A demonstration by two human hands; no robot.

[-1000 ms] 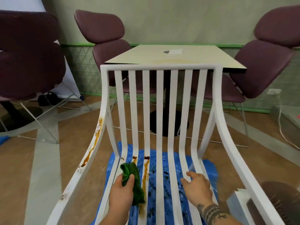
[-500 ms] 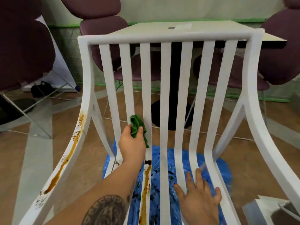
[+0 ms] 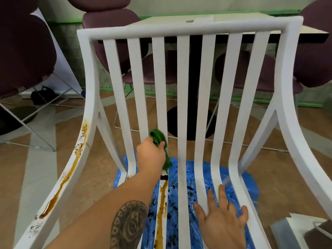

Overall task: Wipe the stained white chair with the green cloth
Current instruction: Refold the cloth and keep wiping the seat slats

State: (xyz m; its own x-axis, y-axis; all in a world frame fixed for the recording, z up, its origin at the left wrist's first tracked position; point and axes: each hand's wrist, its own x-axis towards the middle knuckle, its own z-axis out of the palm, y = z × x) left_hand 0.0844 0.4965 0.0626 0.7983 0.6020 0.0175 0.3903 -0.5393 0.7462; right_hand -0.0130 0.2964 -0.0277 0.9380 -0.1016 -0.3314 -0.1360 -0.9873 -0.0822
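Note:
The white slatted chair (image 3: 183,87) fills the view, its backrest facing me. Brown stains run down its left armrest (image 3: 71,169) and along one seat slat (image 3: 162,203) near the middle. My left hand (image 3: 150,157) grips the bunched green cloth (image 3: 160,146) and presses it against a back slat just above the stained seat slat. My right hand (image 3: 222,218) lies flat with fingers spread on the seat slats at the lower right.
A blue plastic sheet (image 3: 240,187) speckled with dark spots lies on the floor under the chair. Behind stand a pale table (image 3: 179,20) on a black pedestal and purple chairs (image 3: 23,51) to the left, back and right. A white box (image 3: 296,229) sits at the lower right.
My left hand has carried the green cloth up from the seat slat to the lower backrest. My right hand has spread flat on the seat. The view has moved closer to the chair.

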